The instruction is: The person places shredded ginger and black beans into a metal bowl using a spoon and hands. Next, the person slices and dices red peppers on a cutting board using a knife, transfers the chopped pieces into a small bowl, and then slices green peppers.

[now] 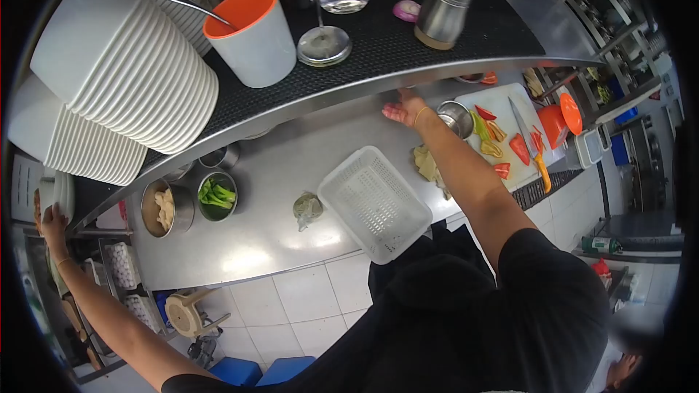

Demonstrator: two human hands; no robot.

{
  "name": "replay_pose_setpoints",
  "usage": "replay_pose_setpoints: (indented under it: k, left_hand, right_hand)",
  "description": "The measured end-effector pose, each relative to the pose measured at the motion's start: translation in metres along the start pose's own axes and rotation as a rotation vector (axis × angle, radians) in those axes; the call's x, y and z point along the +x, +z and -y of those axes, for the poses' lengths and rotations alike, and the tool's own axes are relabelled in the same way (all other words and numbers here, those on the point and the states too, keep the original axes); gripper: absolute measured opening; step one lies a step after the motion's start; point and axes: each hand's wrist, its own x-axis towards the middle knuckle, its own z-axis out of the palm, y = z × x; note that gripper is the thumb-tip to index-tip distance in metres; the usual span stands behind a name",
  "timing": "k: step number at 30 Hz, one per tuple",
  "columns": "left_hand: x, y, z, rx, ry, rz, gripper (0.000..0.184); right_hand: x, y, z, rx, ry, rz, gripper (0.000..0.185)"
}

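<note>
Taking the white basket point(371, 189) as the dial's centre, bare steel counter point(291, 160) gives a hand passage at 11 o'clock, capped by the overhanging shelf point(386, 40) at 12. At 9, a plastic bag point(308, 209) blocks the way, with the bowl of greens point(217, 195) farther out. The right forearm point(466, 175) bars 2 to 3 (the cutting board point(493, 135) lies beyond it). At 1, the right hand point(403, 110) and the steel bowl point(456, 118) crowd the gap.

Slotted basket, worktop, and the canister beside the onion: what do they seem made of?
Slotted basket: probably plastic, whitish and smooth, with regular moulded-looking slots.
Worktop: likely stainless steel, satin finish, grey with blurred glare.
Canister: apparently metal, shinier, showing bright highlights and dark reflections; brownish base uncertain.
</note>
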Motion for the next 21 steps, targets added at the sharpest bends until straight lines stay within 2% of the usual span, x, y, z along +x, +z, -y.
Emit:
replay_pose_setpoints:
  k: [2, 5, 6, 8, 10, 11, 12, 14, 16, 18, 21]
  left_hand:
    - [-0.012, 0.000, 0.003, 0.097, 0.086, -0.013, 0.035]
    - [-0.048, 0.005, -0.030, 0.141, 0.120, -0.166, 0.039]
    - [-0.052, 0.000, -0.029, 0.140, 0.138, -0.165, 0.040]
    - [-0.072, -0.024, -0.024, 0.140, 0.176, -0.156, 0.043]
    - [-0.140, -0.041, -0.059, 0.083, 0.201, -0.303, 0.040]
    - [-0.169, -0.064, -0.054, 0.206, 0.196, -0.263, 0.037]
    - [-0.220, -0.067, -0.081, 0.319, 0.199, -0.265, 0.036]
    - [-0.312, -0.054, -0.137, 0.328, 0.049, -0.199, 0.028]
    - [-0.380, -0.043, -0.142, 0.506, 0.247, -0.151, 0.020]
    - [-0.445, 0.008, -0.198, 0.351, 0.302, -0.085, 0.013]
    - [-0.502, 0.069, -0.257, 0.129, 0.074, 0.238, 0.014]
  right_hand:
    - [0.019, 0.012, 0.011, 0.090, 0.016, -0.049, 0.054]
    - [0.069, 0.000, 0.012, 0.138, 0.029, 0.064, 0.048]
    - [0.058, 0.012, 0.011, 0.021, -0.064, -0.058, 0.045]
    - [0.049, 0.014, 0.011, 0.101, -0.102, -0.040, 0.041]
    - [0.050, 0.008, 0.005, 0.113, -0.104, -0.013, 0.038]
    - [0.054, 0.004, -0.002, 0.089, -0.088, 0.009, 0.037]
    - [0.056, 0.002, -0.005, 0.067, -0.077, 0.032, 0.037]
    - [0.029, 0.004, -0.023, 0.029, -0.089, 0.029, 0.032]
    - [0.004, 0.001, -0.033, -0.016, -0.076, 0.064, 0.030]
    - [-0.014, -0.001, -0.039, -0.049, -0.037, 0.142, 0.028]
    - [-0.063, 0.003, -0.040, -0.059, 0.001, 0.164, 0.025]
